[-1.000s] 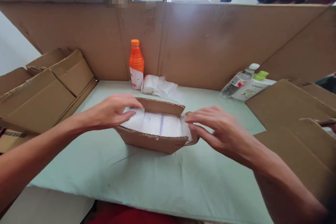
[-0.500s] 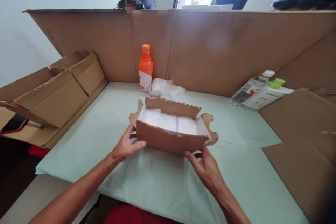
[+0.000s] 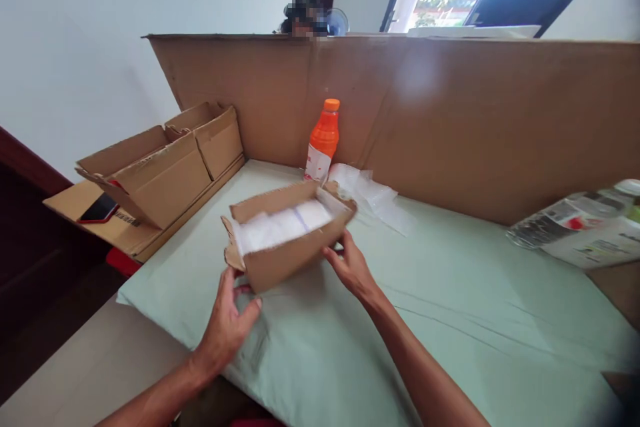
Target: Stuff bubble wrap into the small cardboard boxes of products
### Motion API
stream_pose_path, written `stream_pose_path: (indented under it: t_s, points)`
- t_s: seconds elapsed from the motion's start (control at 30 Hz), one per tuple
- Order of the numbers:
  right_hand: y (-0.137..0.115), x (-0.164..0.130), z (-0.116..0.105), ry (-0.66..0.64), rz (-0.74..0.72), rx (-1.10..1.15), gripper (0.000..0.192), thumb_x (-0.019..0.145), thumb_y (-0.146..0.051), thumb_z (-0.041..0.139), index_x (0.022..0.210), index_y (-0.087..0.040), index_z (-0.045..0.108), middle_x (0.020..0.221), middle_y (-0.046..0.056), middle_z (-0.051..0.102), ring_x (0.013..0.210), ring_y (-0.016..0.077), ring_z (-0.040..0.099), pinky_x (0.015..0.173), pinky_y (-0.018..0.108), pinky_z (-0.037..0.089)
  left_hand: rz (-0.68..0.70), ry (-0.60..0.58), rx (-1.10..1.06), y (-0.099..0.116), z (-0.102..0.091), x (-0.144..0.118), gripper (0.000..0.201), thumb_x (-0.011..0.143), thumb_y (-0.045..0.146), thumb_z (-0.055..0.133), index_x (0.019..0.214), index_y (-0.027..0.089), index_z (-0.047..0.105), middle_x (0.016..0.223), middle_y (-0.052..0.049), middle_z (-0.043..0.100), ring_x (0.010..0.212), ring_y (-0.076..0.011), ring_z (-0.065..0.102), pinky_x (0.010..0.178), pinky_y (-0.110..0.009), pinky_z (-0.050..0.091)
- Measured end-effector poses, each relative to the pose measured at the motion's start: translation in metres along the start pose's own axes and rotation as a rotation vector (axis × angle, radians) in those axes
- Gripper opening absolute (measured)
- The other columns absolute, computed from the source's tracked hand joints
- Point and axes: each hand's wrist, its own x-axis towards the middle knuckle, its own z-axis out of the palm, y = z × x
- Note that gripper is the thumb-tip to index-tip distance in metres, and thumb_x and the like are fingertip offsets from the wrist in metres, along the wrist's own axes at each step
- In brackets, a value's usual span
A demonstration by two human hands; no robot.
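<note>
At the far left a red phone (image 3: 99,209) lies on a flattened sheet of cardboard, partly under a stack of open cardboard boxes (image 3: 165,163) that leans along the table's left edge. Next comes the left hand (image 3: 227,320), reaching up from the lower left with the forearm slanting across the table corner; its fingers curl up against the near left corner of the small cardboard box (image 3: 286,233), thumb on the front face, so the hand is cupped onto the box rather than spread flat. The box sits between both hands on the pale green tablecloth (image 3: 450,307), towards the left of the table and turned at an angle, with its left end nearer the person. Its flaps stand open with torn, ragged edges, and inside lies white padded wrapping (image 3: 280,225) crossed by a thin purple stripe. The right hand (image 3: 350,267) comes in from the lower right, forearm stretched diagonally, fingertips pressed to the box's near right side. Behind the box stand an orange bottle (image 3: 324,140) and some crumpled clear plastic (image 3: 373,197), against a tall cardboard screen (image 3: 450,107). At the far right a clear bottle (image 3: 565,220) lies on its side.
</note>
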Motion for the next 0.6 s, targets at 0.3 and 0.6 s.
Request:
stream_pose_path:
  t_s: [0.3,0.6]
  points:
    - [-0.011,0.121,0.143,-0.215,-0.187,-0.249,0.100,0.078,-0.050,0.070,0.155,-0.003,0.026,0.159,0.029,0.032,0.148,0.0390,0.033,0.119,0.055,0.033,0.112,0.173,-0.056,-0.025,0.004,0.141,0.075,0.084,0.040,0.064,0.151,0.023,0.032,0.154,-0.017,0.037,0.144,-0.0317,0.040,0.107,-0.048,0.050]
    - [-0.023,0.210,0.192,-0.192,-0.143,-0.442,0.096,0.086,-0.057,0.062,0.158,-0.007,0.022,0.158,0.025,0.039,0.144,0.0345,0.040,0.117,0.047,0.031,0.148,0.227,0.034,-0.059,0.006,0.229,0.073,0.090,0.045,0.059,0.152,0.019,0.033,0.157,-0.021,0.031,0.150,-0.0334,0.032,0.116,-0.051,0.041]
